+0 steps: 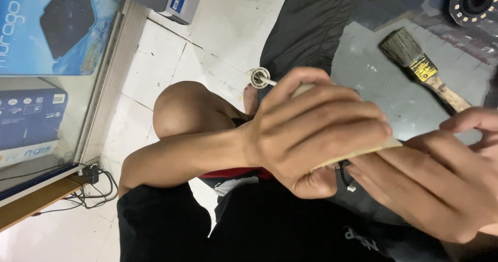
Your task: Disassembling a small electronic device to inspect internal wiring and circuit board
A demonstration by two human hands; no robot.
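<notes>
My left hand point(316, 132) is closed around a thin beige board point(386, 146), most of which its fingers hide. My right hand point(446, 179) grips the same board from the right, and a short black wire with a small white plug point(346, 180) hangs below between the two hands. A small white round part with a thin wire point(258, 78) lies on the tiled floor just beyond my left hand. I sit on the floor with my bare knee point(187, 109) raised to the left.
A paintbrush with a wooden handle point(423, 67) lies on a grey sheet point(363, 59) over dark cloth. A round LED ring point(474, 1) sits at the top right. Boxes behind a glass cabinet point(41, 59) stand left, with black cables point(96, 184) below.
</notes>
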